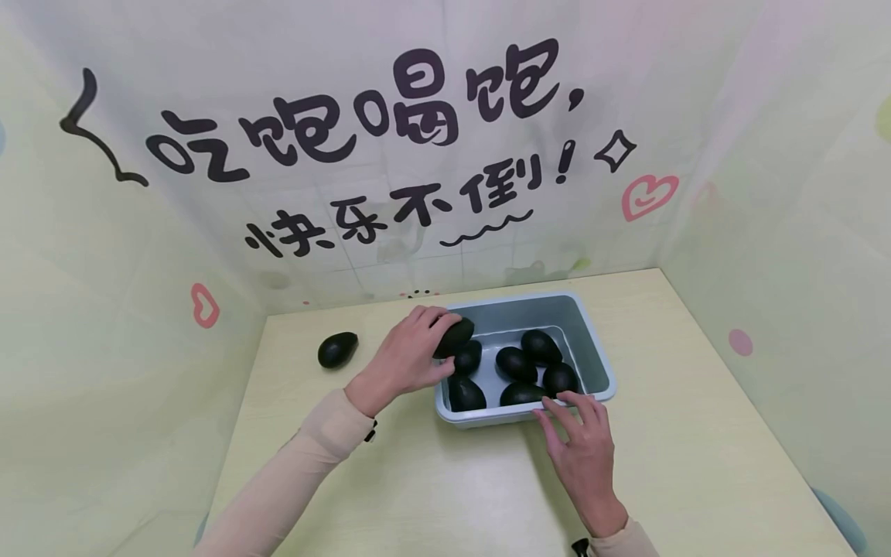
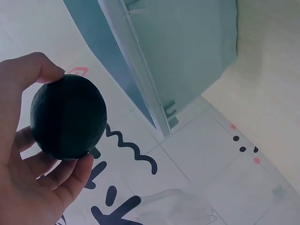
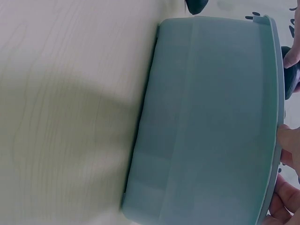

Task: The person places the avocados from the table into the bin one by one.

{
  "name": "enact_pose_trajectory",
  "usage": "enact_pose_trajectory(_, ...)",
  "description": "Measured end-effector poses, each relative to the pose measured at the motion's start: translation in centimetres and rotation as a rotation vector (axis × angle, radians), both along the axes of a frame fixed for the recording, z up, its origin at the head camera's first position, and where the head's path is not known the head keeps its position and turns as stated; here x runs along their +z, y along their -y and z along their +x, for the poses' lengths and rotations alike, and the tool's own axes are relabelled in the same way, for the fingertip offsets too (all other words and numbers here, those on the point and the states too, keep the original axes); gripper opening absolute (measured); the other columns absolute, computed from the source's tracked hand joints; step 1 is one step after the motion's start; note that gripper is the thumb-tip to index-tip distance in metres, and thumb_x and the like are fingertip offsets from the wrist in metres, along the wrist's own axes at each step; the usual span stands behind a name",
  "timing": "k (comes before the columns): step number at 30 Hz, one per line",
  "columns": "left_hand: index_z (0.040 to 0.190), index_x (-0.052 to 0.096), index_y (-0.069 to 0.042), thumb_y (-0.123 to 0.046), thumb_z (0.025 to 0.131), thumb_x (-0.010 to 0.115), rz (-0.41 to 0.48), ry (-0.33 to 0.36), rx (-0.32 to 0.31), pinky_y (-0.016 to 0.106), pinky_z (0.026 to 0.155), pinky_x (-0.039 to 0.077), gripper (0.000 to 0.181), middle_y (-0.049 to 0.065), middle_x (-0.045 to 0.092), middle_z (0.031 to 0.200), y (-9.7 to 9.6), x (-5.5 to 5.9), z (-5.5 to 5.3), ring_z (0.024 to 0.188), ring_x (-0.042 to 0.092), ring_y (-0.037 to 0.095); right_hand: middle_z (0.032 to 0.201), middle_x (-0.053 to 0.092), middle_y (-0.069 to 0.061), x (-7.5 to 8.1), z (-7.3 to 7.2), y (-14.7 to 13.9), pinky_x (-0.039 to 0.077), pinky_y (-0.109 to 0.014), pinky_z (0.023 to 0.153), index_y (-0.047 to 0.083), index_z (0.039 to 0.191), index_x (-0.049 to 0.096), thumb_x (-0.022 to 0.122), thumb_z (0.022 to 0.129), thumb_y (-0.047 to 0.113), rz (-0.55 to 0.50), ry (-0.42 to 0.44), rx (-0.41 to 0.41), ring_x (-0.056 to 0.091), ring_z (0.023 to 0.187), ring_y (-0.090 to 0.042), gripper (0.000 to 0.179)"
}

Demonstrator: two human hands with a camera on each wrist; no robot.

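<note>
My left hand [image 1: 414, 352] grips a dark avocado [image 1: 456, 337] over the left end of a grey-blue plastic bin [image 1: 592, 348]. In the left wrist view, thumb and fingers wrap the avocado [image 2: 70, 117], its rounded end towards the camera. Several more dark avocados [image 1: 517, 363] lie inside the bin, some leaning on each other. At the bin's front rim, my right hand [image 1: 585, 452] holds the edge between thumb and fingers; in the right wrist view the fingers [image 3: 281, 199] are partly hidden behind that rim.
A single avocado [image 1: 338, 350] lies on the pale wooden table [image 1: 418, 480] left of the bin. Behind the table hangs a white printed cloth [image 1: 390, 255] with black lettering, and similar cloth walls stand at both sides.
</note>
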State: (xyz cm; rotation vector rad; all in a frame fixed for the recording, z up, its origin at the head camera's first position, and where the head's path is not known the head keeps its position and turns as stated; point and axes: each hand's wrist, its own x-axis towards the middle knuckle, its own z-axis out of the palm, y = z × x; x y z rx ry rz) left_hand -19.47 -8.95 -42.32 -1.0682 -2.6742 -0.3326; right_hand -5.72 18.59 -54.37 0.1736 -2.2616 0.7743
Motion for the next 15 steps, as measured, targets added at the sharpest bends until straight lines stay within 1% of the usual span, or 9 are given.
enact_pose_trajectory(1,0.139,0.065,-0.009,-0.027,0.088,0.079,0.000,0.008,0.005,0.043,0.093,0.061,0.056,0.014,0.067,0.134,-0.1,0.0,0.0,0.117,0.064,0.031,0.110,0.072,-0.015,0.0,0.0,0.0,0.046,-0.058,0.114,0.007,0.106,0.084,0.088,0.087,0.021,0.001,0.002,0.000,0.062,0.104,-0.039,0.024)
enact_pose_trajectory(3,0.140,0.064,-0.010,-0.028,0.089,0.079,0.000,0.019,0.015,0.042,0.092,0.062,0.056,0.013,0.067,0.135,-0.3,0.1,0.0,0.118,0.064,0.030,0.110,0.072,-0.015,0.0,0.0,0.0,0.046,-0.057,0.115,0.007,0.106,0.084,0.086,0.089,0.024,0.001,0.007,-0.002,0.062,0.104,-0.039,0.024)
enact_pose_trajectory(6,0.140,0.064,-0.010,-0.030,0.090,0.079,0.008,0.031,0.021,0.042,0.090,0.063,0.056,0.013,0.067,0.136,-0.8,0.3,0.0,0.119,0.063,0.030,0.110,0.072,-0.015,-0.1,-0.1,-0.1,0.047,-0.060,0.111,0.007,0.106,0.084,0.081,0.095,0.031,0.001,0.002,0.000,0.062,0.104,-0.039,0.027)
enact_pose_trajectory(8,0.140,0.064,-0.011,-0.031,0.090,0.079,0.012,0.035,0.023,0.043,0.090,0.063,0.056,0.013,0.067,0.137,-1.1,0.3,0.0,0.120,0.063,0.030,0.109,0.072,-0.015,-0.1,-0.1,-0.1,0.048,-0.063,0.109,0.006,0.106,0.084,0.080,0.097,0.033,0.001,-0.009,0.002,0.062,0.104,-0.039,0.029)
enact_pose_trajectory(10,0.141,0.064,-0.011,-0.031,0.090,0.079,0.016,0.039,0.025,0.043,0.089,0.063,0.057,0.013,0.067,0.136,-1.3,0.3,0.0,0.120,0.063,0.031,0.109,0.072,-0.015,-0.1,-0.1,-0.1,0.048,-0.064,0.107,0.007,0.106,0.084,0.081,0.096,0.031,0.001,-0.009,0.004,0.062,0.104,-0.039,0.027)
enact_pose_trajectory(13,0.141,0.064,-0.012,-0.031,0.090,0.079,0.012,0.046,0.023,0.043,0.090,0.062,0.057,0.012,0.067,0.136,-1.6,0.3,-0.1,0.120,0.063,0.030,0.109,0.072,-0.015,0.0,-0.1,-0.1,0.048,-0.066,0.105,0.007,0.106,0.084,0.087,0.089,0.023,0.003,-0.007,0.004,0.062,0.104,-0.039,0.023)
enact_pose_trajectory(15,0.141,0.064,-0.012,-0.030,0.090,0.079,0.005,0.047,0.016,0.043,0.091,0.062,0.056,0.012,0.066,0.136,-1.8,0.2,-0.2,0.120,0.063,0.030,0.109,0.072,-0.014,0.1,-0.1,0.0,0.048,-0.066,0.105,0.007,0.106,0.084,0.089,0.084,0.019,0.004,0.002,0.002,0.062,0.104,-0.039,0.025)
